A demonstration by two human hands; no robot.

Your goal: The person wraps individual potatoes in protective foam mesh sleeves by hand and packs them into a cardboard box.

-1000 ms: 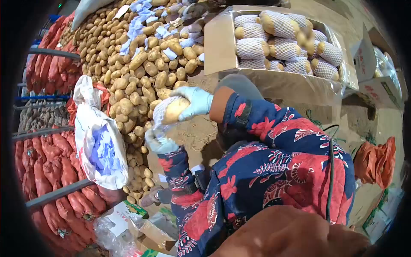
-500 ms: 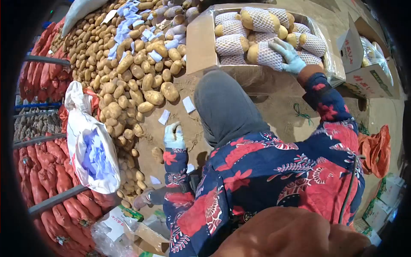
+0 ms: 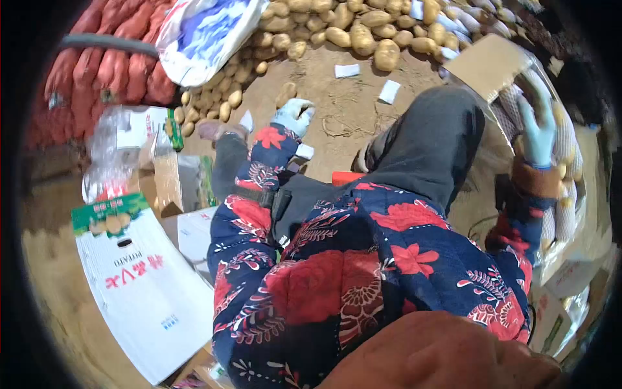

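Your right hand (image 3: pixel 538 129) is over the open box (image 3: pixel 487 66) at your right, fingers parted; its palm side is hidden, so whether it grips anything cannot be told. The netted potatoes (image 3: pixel 566 211) lie side by side in that box, their sleeves presumably there to keep skins from rubbing. The box stands beside your right knee (image 3: pixel 453 120), apparently for short reach. Your left hand (image 3: pixel 295 117) is half curled and narrow above the floor (image 3: pixel 337 155), just beside a lone bare potato (image 3: pixel 286 93); no item shows in it, though its inner side cannot be confirmed. The loose potato pile (image 3: pixel 363 39) lies ahead; the white sack (image 3: pixel 170 58) gapes, seemingly to leave its bluish sheets (image 3: pixel 214 32) accessible
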